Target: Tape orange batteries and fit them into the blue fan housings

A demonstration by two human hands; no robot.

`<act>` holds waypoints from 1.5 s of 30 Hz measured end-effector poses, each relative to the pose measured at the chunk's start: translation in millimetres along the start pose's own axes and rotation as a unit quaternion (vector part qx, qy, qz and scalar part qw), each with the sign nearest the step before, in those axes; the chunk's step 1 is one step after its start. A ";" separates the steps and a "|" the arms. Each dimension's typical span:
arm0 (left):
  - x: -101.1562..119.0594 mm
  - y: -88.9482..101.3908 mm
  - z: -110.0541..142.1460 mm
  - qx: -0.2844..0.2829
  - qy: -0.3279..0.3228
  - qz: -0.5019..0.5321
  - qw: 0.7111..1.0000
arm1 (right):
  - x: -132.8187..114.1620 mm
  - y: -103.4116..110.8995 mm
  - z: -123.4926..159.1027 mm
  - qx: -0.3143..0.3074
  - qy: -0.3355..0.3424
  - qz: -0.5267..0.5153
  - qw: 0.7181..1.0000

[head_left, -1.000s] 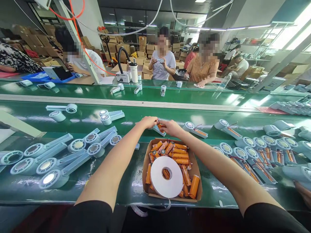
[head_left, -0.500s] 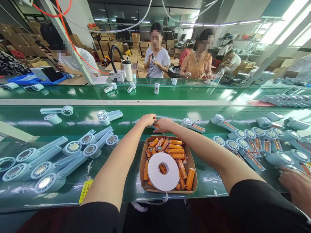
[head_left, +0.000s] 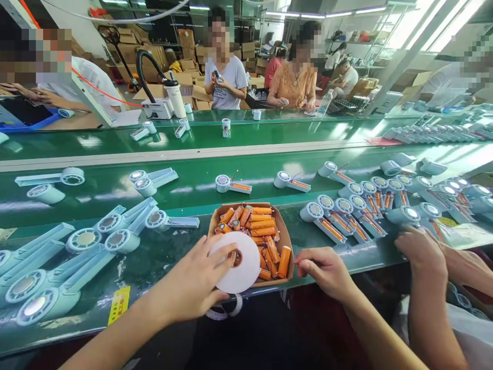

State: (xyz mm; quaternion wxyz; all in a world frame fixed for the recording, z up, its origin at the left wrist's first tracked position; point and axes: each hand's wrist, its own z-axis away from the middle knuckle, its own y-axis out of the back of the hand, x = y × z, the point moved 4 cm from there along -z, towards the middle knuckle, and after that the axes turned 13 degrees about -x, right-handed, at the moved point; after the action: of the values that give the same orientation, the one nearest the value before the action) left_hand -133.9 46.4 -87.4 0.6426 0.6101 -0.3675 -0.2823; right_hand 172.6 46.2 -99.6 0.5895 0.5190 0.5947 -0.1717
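Observation:
My left hand (head_left: 194,280) rests on the white tape roll (head_left: 242,264), fingers curled round its left rim and one fingertip at its core. The roll lies on orange batteries (head_left: 262,226) in a small cardboard box (head_left: 287,241) at the near edge of the green bench. My right hand (head_left: 323,270) hovers just right of the box, fingers curled and pinched together; what they hold I cannot make out. A pale-blue fan unit with an orange battery (head_left: 233,185) lies on the belt behind the box.
Several empty pale-blue fan housings (head_left: 96,236) lie at the left. Several battery-fitted units (head_left: 354,205) crowd the right, where a co-worker's hands (head_left: 421,249) reach in. Other people stand across the belt (head_left: 115,192), by a white machine with a black hose (head_left: 162,105).
Both my hands have pulled back from the belt, leaving the fan unit there. The left now grips the tape roll and the right is beside the box. The view has swung right.

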 end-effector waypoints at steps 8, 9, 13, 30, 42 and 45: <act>13.7 29.7 26.3 0.182 0.030 -0.103 0.978 | -27.4 -120.9 -17.4 -0.210 -0.089 -0.282 0.932; 13.4 28.7 33.3 0.192 0.034 -0.112 0.974 | -33.6 -130.9 -18.9 -0.237 -0.050 -0.253 0.937; -4.5 16.7 69.8 0.233 0.137 -0.078 0.960 | -41.7 -133.8 -27.3 -0.334 0.084 -0.080 0.935; 25.1 -16.7 47.8 0.245 0.122 -0.046 0.961 | -2.8 -32.4 -102.9 0.138 -0.015 -0.169 0.976; 38.0 -8.5 32.8 0.212 0.143 -0.050 0.965 | -26.9 -85.8 -41.1 0.242 0.084 -0.031 0.966; 39.4 -2.8 34.8 0.211 0.149 -0.065 0.964 | -20.7 -100.1 -33.1 0.205 0.038 -0.111 0.972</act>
State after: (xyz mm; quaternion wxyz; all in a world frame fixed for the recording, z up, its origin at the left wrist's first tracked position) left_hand -139.6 -5.8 -85.7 0.5274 0.7894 -0.2785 -0.1457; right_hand 68.4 24.3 -114.1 0.4247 0.5658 0.6228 -0.3342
